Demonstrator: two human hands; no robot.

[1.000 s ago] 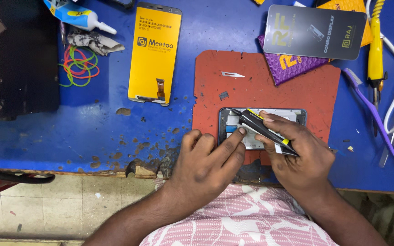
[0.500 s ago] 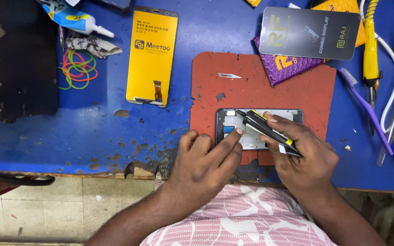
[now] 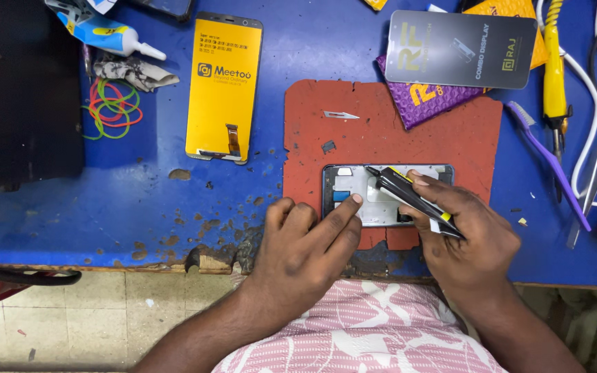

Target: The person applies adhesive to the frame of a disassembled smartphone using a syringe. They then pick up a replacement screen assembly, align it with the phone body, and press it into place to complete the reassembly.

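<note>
Two bare hands worked over an opened phone lying on a red mat at the near edge of a blue desk. At far left lay coloured rubber bands and a glue tube, then a yellow-backed screen. The left hand lay flat and spread, gripping nothing, its forefinger tip pinning the phone's left side. The right hand was closed around a black and yellow tool, its tip over the phone's middle. The step looked like prying or probing inside the frame; the next move would seem to call for a steady press and a light, shallow lever. Further right lay a purple brush and tweezers.
</note>
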